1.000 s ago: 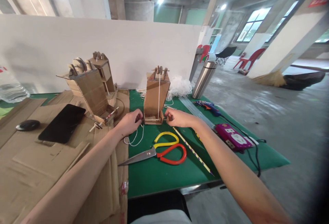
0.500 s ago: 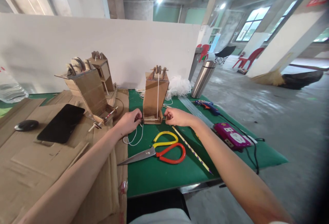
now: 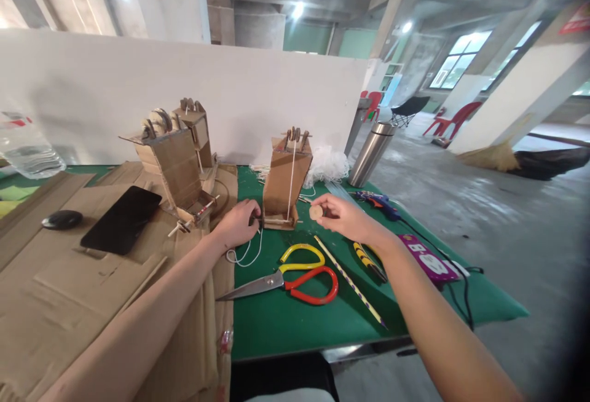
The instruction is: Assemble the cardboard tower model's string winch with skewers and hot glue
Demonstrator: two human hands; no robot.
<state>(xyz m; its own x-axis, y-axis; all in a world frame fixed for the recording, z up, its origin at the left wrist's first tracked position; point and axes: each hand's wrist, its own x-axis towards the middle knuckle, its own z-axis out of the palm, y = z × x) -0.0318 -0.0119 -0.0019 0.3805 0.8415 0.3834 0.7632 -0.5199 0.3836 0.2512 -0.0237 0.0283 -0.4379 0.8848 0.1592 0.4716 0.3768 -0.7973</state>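
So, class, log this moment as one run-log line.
left hand: at base of cardboard tower, by white string | right hand: pinching small round disc | scissors: flat on green mat

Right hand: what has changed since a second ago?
The right hand has drawn back from the base of the cardboard tower and now pinches a small round disc. The left hand stays at the tower's base by the white string. The scissors lie as before.

We read no text clearly. The flat magenta box [image 3: 431, 260] at the right of the frame carries white markings, and the red sign [image 3: 576, 19] at upper right is blurred.
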